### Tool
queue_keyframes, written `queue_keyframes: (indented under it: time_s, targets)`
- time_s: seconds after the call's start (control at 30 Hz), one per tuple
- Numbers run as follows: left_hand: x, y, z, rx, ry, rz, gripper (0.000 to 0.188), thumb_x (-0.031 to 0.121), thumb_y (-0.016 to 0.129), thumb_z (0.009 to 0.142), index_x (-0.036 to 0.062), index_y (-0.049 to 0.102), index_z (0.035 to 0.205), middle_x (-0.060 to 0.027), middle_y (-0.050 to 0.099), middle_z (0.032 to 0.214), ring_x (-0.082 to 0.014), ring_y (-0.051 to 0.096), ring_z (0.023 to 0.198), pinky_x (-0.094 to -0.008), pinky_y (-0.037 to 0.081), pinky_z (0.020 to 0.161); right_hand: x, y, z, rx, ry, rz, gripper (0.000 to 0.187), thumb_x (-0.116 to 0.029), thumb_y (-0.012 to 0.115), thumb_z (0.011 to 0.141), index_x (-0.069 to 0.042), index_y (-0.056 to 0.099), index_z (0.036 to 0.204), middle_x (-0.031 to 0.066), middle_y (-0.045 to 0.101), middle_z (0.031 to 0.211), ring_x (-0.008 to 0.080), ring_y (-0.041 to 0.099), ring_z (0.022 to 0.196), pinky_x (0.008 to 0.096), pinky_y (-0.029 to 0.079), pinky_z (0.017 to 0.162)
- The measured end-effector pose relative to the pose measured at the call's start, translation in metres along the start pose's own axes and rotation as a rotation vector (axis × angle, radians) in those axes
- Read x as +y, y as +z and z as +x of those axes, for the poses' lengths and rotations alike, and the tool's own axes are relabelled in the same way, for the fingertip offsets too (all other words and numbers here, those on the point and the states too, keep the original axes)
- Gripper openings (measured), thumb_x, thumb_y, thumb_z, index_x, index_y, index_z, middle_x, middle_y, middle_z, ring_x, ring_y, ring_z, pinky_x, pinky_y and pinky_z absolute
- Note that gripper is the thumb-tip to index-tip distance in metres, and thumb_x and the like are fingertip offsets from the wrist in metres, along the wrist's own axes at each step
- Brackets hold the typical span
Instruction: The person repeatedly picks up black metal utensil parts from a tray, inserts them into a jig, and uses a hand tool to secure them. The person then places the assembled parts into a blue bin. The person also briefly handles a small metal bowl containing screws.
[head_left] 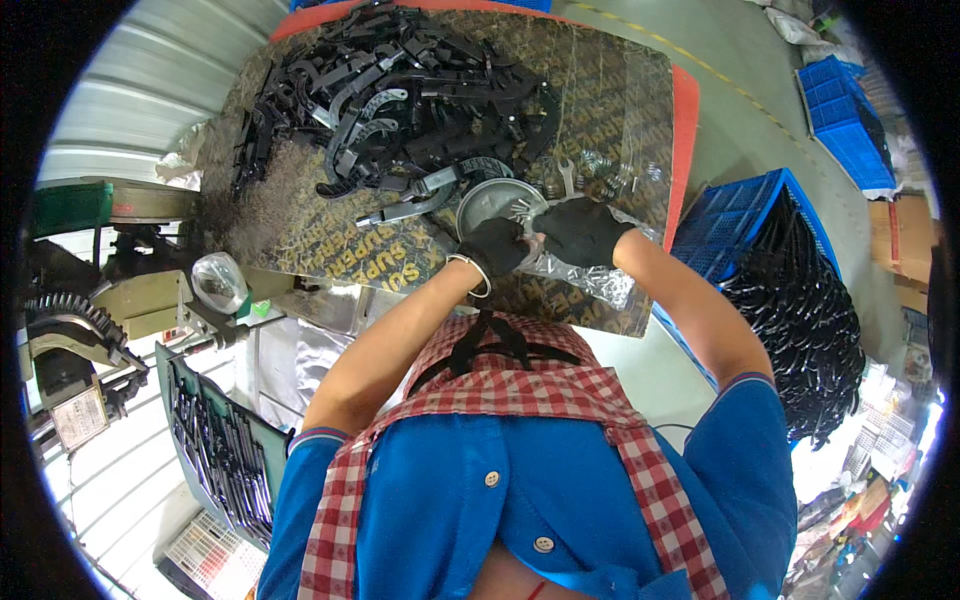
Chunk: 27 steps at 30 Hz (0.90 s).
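My left hand [495, 245], in a dark glove, is closed just below a round metal bowl [464, 212] and partly covers its near edge. My right hand [583, 232], gloved too, is closed right of the bowl, above a clear plastic bag [605, 285] of small shiny parts. The fingers of both hands nearly meet, and what they pinch is too small to make out. Several small metal pins [521, 209] show in the bowl. Beyond my right hand lie a wrench [568, 176] and several coil springs [612, 178].
A large heap of black curved metal parts [400, 110] covers the far left of the worn tabletop [310, 225]. Blue crates stand to the right, the nearer crate [720, 225] piled with black parts [795, 300]. Machinery [80, 330] and a rack of dark rods [215, 440] are on the left.
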<state>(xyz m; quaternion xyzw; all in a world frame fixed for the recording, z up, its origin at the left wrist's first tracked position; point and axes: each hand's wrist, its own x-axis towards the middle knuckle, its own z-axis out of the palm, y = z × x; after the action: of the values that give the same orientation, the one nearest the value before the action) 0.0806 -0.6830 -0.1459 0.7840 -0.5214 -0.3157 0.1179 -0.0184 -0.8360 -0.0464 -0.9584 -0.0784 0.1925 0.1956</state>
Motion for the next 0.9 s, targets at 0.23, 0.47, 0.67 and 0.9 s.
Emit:
queue_keyframes:
  time_s: [0.23, 0.47, 0.67, 0.9]
  targets:
    - [0.027, 0.027, -0.019, 0.317, -0.083, -0.415, 0.030, 0.028, 0.056, 0.083, 0.0005, 0.064, 0.088, -0.0229, 0.063, 0.079, -0.0376, 0.061, 0.076, -0.0453, 0.047, 0.068, 0.006, 0.039, 0.005, -0.061, 0.030, -0.150, 0.020, -0.010, 0.053, 0.078, -0.001, 0.066, 0.090, 0.0199, 0.064, 0.100, 0.0350, 0.062, 0.091, 0.0430, 0.051, 0.076]
    - [0.001, 0.073, -0.002, 0.252, 0.215, -0.317, 0.023, 0.020, 0.059, 0.077, 0.0064, 0.066, 0.095, -0.0158, 0.063, 0.093, -0.0295, 0.060, 0.089, -0.0369, 0.045, 0.084, 0.017, 0.065, 0.013, -0.074, 0.089, -0.246, 0.018, -0.019, 0.058, 0.074, -0.008, 0.068, 0.083, 0.0189, 0.065, 0.083, 0.0357, 0.063, 0.078, 0.0456, 0.050, 0.067]
    - [0.023, 0.077, 0.010, 0.298, -0.107, -0.463, 0.028, 0.026, 0.059, 0.079, -0.0018, 0.064, 0.083, -0.0252, 0.062, 0.085, -0.0426, 0.058, 0.079, -0.0478, 0.045, 0.074, 0.011, 0.084, 0.012, 0.052, 0.258, -0.223, 0.014, -0.024, 0.061, 0.073, -0.012, 0.069, 0.072, 0.0166, 0.064, 0.072, 0.0335, 0.064, 0.071, 0.0441, 0.050, 0.064]
    - [0.011, 0.080, 0.012, 0.265, -0.039, -0.406, 0.026, 0.026, 0.056, 0.081, 0.0023, 0.065, 0.088, -0.0227, 0.063, 0.095, -0.0366, 0.060, 0.087, -0.0451, 0.046, 0.077, 0.061, 0.118, 0.025, -0.038, 0.106, -0.216, 0.043, -0.045, 0.050, 0.086, -0.007, 0.070, 0.085, 0.0184, 0.066, 0.078, 0.0334, 0.064, 0.077, 0.0450, 0.049, 0.075]
